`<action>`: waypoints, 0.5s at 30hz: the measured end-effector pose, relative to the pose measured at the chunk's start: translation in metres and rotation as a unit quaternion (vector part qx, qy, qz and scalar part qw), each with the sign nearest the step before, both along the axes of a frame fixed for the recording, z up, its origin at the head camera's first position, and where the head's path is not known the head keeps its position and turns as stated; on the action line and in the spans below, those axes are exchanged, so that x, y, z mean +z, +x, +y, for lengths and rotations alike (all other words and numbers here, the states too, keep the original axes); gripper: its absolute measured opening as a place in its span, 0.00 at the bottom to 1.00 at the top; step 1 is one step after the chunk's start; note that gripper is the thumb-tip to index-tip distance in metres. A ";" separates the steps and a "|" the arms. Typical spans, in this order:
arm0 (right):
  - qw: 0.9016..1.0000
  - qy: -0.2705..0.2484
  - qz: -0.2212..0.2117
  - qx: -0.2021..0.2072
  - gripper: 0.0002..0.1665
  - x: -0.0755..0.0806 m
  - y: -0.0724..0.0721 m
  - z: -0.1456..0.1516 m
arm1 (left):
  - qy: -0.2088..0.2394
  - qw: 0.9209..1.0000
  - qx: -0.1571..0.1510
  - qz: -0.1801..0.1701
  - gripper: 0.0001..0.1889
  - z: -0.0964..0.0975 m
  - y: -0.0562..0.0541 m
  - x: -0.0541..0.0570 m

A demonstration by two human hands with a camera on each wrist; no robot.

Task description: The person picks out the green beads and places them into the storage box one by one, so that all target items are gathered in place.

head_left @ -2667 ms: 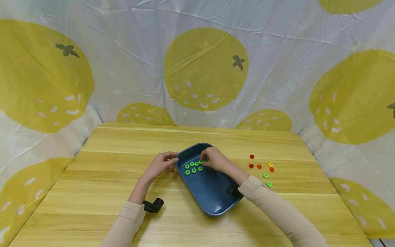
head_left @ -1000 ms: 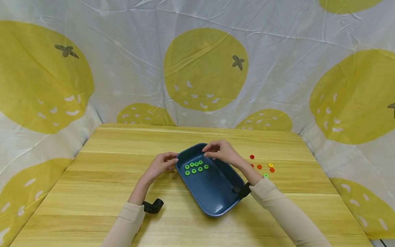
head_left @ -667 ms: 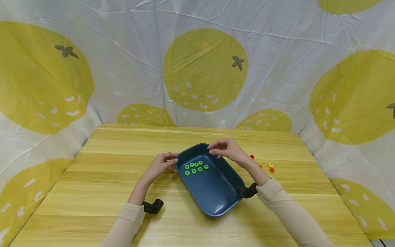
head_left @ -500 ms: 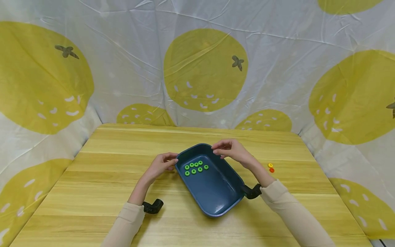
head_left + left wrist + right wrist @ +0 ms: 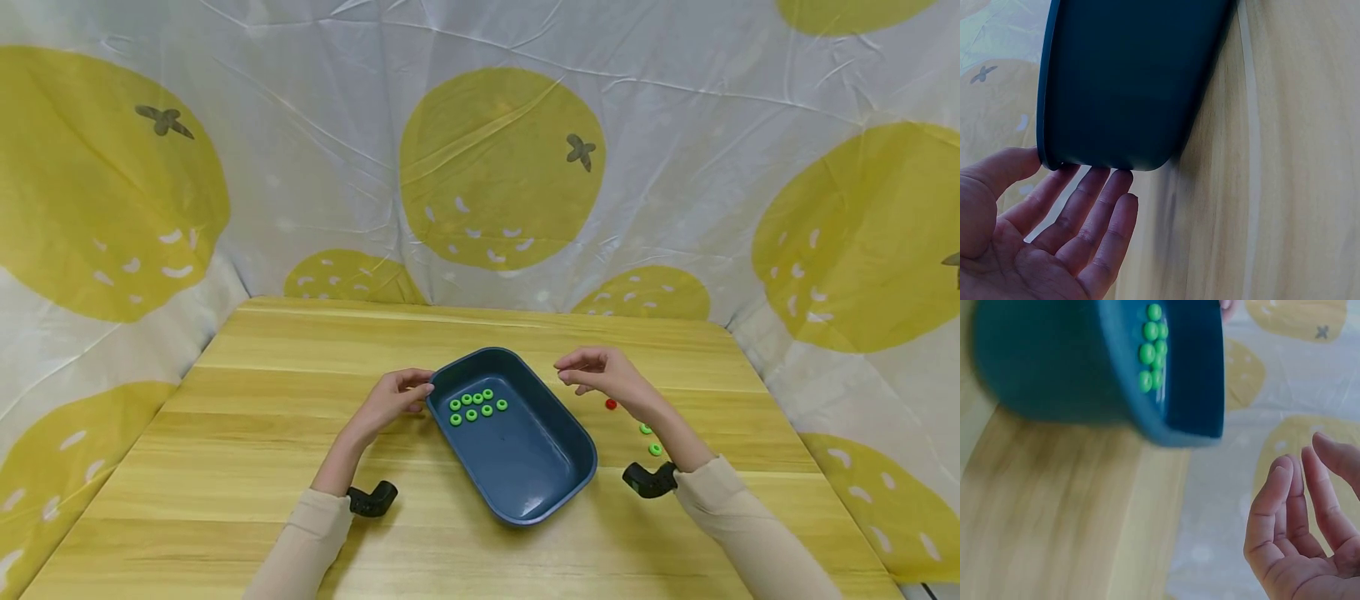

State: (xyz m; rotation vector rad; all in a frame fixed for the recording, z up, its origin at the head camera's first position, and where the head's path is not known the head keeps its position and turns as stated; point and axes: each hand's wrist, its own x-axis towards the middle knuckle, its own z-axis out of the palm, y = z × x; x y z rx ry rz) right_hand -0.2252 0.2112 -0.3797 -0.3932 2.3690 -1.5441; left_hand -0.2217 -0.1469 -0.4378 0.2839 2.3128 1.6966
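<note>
A dark blue rectangular tray (image 5: 525, 475) stands at an angle on the table. Inside, near its far left end, several small green rings (image 5: 472, 414) lie in two rough rows. My left hand (image 5: 390, 400) holds the tray's left corner, thumb at the rim and fingertips against the outer wall, as the left wrist view shows. My right hand (image 5: 603, 373) hovers beyond the tray's right side, fingers loosely bent, with nothing seen between them. Beneath it on the table lie a red ring (image 5: 611, 404) and two green rings, the nearer green ring (image 5: 656, 449) fully visible.
The wooden table (image 5: 300, 350) extends around the tray. A cloth backdrop (image 5: 330, 167) with yellow fruit shapes hangs behind and at the sides. A black camera mount (image 5: 373, 500) is on the left wrist, another black mount (image 5: 649, 481) on the right.
My right hand let go of a green ring in the tray, rose over the far right rim and moved right, above the loose rings, covering some. The left hand and tray stayed put.
</note>
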 end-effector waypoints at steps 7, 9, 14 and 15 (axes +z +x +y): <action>1.000 0.012 -0.007 -0.021 0.22 -0.004 0.008 0.021 | -0.002 1.000 0.001 0.001 0.20 -0.001 0.001 0.001; 0.999 0.014 -0.012 -0.027 0.23 -0.005 0.011 0.026 | -0.002 1.000 0.001 0.001 0.20 0.000 0.001 0.001; 0.999 0.021 -0.013 -0.038 0.21 -0.012 0.017 0.042 | -0.001 1.000 0.002 0.002 0.20 0.000 0.001 0.001; 0.999 0.021 -0.010 -0.037 0.21 -0.013 0.018 0.045 | -0.001 1.000 0.001 0.003 0.20 0.000 0.001 0.000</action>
